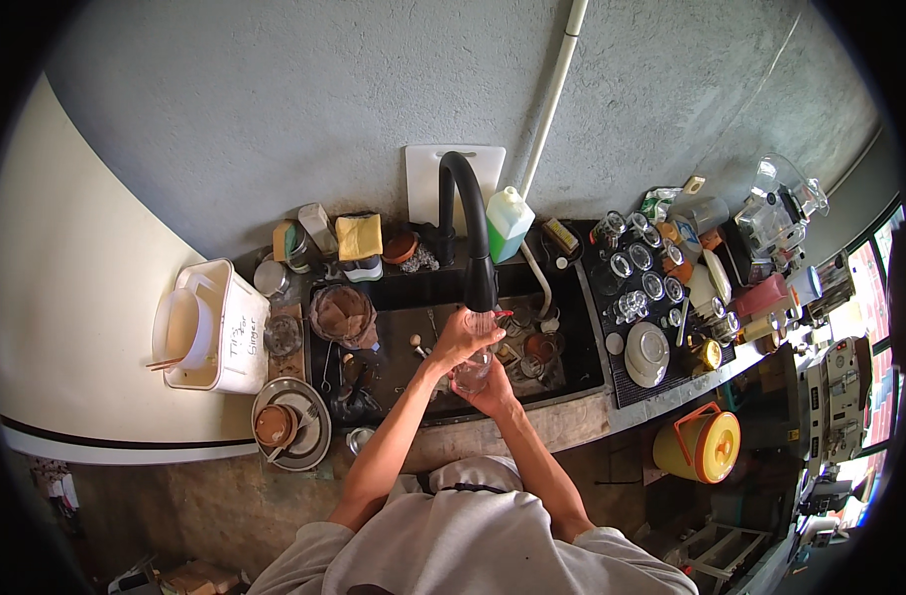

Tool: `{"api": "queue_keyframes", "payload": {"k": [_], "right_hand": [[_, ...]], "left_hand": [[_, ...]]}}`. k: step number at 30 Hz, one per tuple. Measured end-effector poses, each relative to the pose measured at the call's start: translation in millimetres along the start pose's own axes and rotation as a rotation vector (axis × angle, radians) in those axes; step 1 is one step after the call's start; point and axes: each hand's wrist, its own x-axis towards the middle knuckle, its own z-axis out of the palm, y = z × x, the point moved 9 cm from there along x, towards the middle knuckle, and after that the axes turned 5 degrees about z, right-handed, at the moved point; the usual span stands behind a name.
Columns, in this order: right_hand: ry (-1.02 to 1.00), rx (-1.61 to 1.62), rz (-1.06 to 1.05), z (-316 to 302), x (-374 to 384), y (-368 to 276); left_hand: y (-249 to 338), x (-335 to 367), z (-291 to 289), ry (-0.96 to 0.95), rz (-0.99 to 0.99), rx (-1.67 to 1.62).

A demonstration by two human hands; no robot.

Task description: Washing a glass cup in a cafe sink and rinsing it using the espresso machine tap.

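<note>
Under the black faucet (480, 288), both my hands are together over the dark sink (413, 288). My right hand (495, 394) is wrapped around a clear drinking glass (473, 373) from below. Just above it, my left hand (461, 337) is closed close under the spout; what its fingers hold is hard to make out. A small red bit shows beside its fingertips. In the basin behind my hands lie glasses and a brown bowl (542, 347) on the right. A bin lined with a bag (343, 315) stands at the basin's left, with dark utensils below it.
On the right, a black drying mat (626, 382) bears several upturned glasses and white plates (647, 355). Behind the sink stand a green soap bottle (509, 224), a yellow sponge (360, 238) and a white cutting board (423, 183). At left are stacked bowls (317, 436) and a white container (230, 367).
</note>
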Motion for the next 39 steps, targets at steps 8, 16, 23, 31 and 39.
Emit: {"api": "queue_keyframes", "payload": {"k": [8,16,23,31,39], "right_hand": [[0.009,0.083,0.019,-7,3,4],[0.054,0.057,-0.003,-12,0,-2],[0.062,0.050,0.003,-19,4,0],[0.214,0.063,-0.156,-30,1,-24],[0.183,0.122,-0.147,-19,2,-20]], "left_hand": [[13,-12,6,0.008,-0.052,-0.029],[7,-10,16,-0.060,0.001,-0.152],[7,-12,11,-0.045,-0.004,-0.038],[22,-13,15,-0.036,0.117,-0.224],[20,-10,18,-0.074,0.092,-0.051]]}}
